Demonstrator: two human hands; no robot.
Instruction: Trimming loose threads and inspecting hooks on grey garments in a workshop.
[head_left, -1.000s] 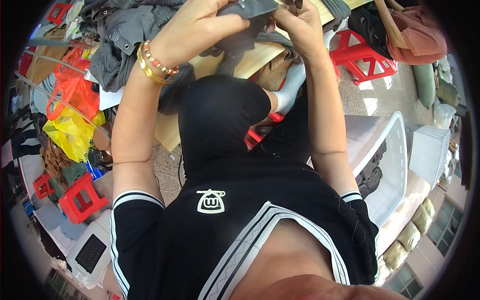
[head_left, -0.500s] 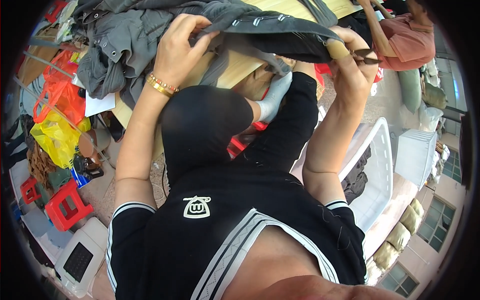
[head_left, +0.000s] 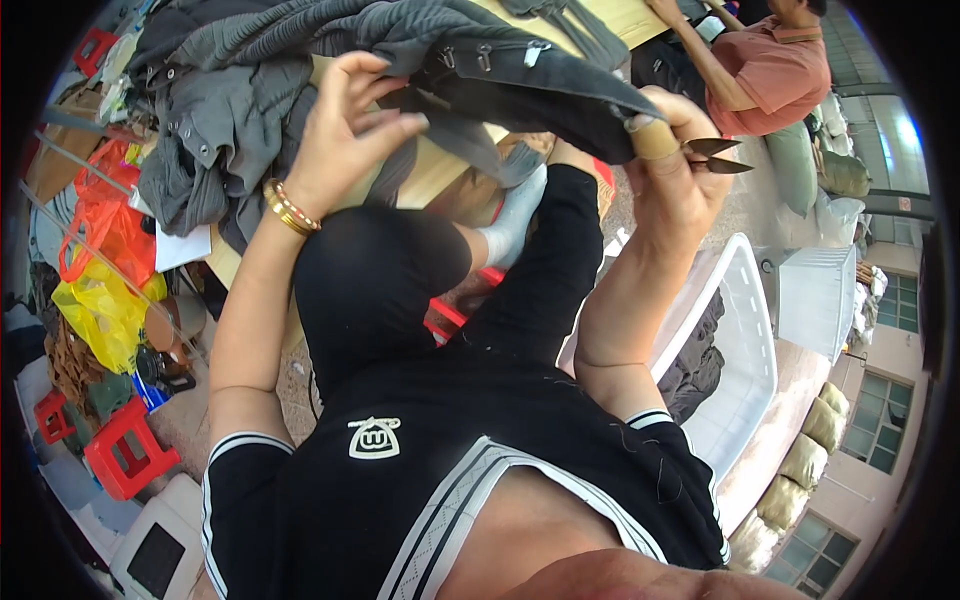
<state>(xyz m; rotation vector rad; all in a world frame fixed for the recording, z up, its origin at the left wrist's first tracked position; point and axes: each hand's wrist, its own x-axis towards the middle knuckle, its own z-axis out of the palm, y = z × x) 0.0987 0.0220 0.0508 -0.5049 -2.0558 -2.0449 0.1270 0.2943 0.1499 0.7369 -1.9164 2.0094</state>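
Dark grey garment [head_left: 575, 95] raised between the hands, near the pale wooden bench [head_left: 622, 18]; its band carries small metal hooks [head_left: 485, 57]. Right hand [head_left: 682, 165] pinches the band's tapered end, pointed snips [head_left: 715, 158] jutting from the same grip. Left hand [head_left: 350, 130] loosely open, thumb and fingers parted; cloth contact unclear. Probably light, limp, not fragile; best held by the edge, clear of hooks. Ribbed grey cloth [head_left: 225, 40] heaped alongside.

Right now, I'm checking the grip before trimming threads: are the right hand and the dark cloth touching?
Touching. The head view shows the right hand pinching the end of the dark cloth, thumb pressed against it.
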